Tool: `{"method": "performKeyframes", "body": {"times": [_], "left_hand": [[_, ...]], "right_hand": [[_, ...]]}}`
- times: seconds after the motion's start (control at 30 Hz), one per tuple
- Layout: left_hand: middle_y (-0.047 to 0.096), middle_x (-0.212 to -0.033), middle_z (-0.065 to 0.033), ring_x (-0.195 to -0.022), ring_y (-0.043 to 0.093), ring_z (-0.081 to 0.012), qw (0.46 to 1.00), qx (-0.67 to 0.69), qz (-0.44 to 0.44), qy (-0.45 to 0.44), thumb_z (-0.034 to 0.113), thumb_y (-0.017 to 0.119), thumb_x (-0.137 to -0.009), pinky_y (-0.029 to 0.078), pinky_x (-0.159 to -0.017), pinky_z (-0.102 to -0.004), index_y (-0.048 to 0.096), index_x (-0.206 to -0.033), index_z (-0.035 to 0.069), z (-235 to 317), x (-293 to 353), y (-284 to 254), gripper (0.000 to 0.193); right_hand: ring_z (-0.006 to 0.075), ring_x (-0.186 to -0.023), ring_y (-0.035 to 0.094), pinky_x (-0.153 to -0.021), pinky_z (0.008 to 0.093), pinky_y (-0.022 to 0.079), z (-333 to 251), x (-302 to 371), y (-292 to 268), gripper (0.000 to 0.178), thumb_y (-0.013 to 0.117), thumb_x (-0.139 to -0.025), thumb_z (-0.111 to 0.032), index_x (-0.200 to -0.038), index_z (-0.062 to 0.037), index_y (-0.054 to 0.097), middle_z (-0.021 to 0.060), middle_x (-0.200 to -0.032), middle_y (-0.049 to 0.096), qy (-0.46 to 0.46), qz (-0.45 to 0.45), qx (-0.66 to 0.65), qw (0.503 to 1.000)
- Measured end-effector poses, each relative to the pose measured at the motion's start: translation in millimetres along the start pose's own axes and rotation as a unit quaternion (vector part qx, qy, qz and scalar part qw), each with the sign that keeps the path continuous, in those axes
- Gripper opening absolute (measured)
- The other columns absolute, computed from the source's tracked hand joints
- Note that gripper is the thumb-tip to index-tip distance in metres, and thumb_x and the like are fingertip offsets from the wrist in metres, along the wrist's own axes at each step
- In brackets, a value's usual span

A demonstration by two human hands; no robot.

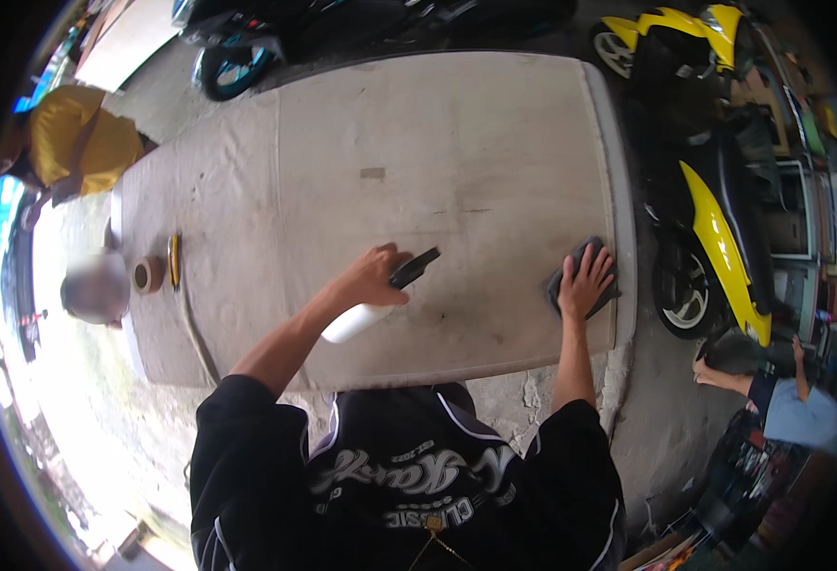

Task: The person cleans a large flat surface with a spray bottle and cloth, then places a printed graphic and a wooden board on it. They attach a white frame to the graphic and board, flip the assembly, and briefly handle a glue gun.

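Note:
My left hand (378, 276) is closed round the neck of a spray bottle (355, 324) with a white body and a black trigger head. The bottle leans over the near middle of a large beige covered table (371, 124), its nozzle toward the right. Near the table's right edge, my right hand (587, 282) lies flat with fingers spread on a dark grey cloth (561, 285), pressing it against the surface. Some dark smudges mark the beige cover between the two hands.
Toward the left end lie a roll of brown tape (147, 275), a yellow cutter knife (174, 263) and a cord (193, 333). A yellow motorcycle (718, 238) stands at the right, a dark one (238, 62) at the far side. People are at the left and lower right.

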State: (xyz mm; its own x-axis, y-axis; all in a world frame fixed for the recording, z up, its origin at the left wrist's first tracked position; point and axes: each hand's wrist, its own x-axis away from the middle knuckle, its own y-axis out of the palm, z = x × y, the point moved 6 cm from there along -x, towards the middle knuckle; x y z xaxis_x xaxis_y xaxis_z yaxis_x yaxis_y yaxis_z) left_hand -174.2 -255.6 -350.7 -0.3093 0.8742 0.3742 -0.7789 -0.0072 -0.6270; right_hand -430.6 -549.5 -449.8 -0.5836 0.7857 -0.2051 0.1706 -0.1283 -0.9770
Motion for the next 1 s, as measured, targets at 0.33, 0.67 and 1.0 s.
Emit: {"method": "performKeyframes", "body": {"times": [0.33, 0.67, 1.0], "left_hand": [[0.052, -0.085, -0.0126, -0.085, 0.055, -0.0327, 0.982, 0.017, 0.019, -0.185, 0.016, 0.065, -0.053, 0.045, -0.072, -0.0403, 0.060, -0.097, 0.007, -51, 141, 11, 0.045], [0.054, -0.087, -0.0099, -0.079, 0.055, -0.0262, 0.959, 0.066, 0.222, -0.163, 0.015, 0.064, -0.050, 0.046, -0.069, -0.0371, 0.059, -0.095, 0.004, -62, 212, -20, 0.046], [0.048, -0.124, -0.0089, -0.092, 0.059, -0.0187, 0.765, 0.180, 0.601, -0.143, -0.006, 0.063, -0.063, 0.047, -0.077, -0.0316, 0.041, -0.118, 0.004, -159, 321, -85, 0.060]], "right_hand": [[0.0323, -0.129, 0.031, -0.102, 0.0523, 0.024, -119, -182, 46, 0.041, 0.038, -0.094, -0.031, -0.132, -0.0171, 0.041, 0.0062, -0.139, 0.038, -0.297, 0.035, -0.130, 0.945], [0.0300, -0.128, 0.033, -0.106, 0.0492, 0.020, -397, 9, 17, 0.040, 0.045, -0.091, -0.029, -0.128, -0.0154, 0.047, 0.0080, -0.137, 0.039, -0.518, -0.066, -0.293, 0.801], [0.0311, -0.135, 0.017, -0.106, 0.0546, 0.012, -109, 77, -15, 0.056, 0.050, -0.084, -0.041, -0.135, -0.0195, 0.038, 0.0057, -0.146, 0.024, -0.337, -0.104, -0.049, 0.934]]}}
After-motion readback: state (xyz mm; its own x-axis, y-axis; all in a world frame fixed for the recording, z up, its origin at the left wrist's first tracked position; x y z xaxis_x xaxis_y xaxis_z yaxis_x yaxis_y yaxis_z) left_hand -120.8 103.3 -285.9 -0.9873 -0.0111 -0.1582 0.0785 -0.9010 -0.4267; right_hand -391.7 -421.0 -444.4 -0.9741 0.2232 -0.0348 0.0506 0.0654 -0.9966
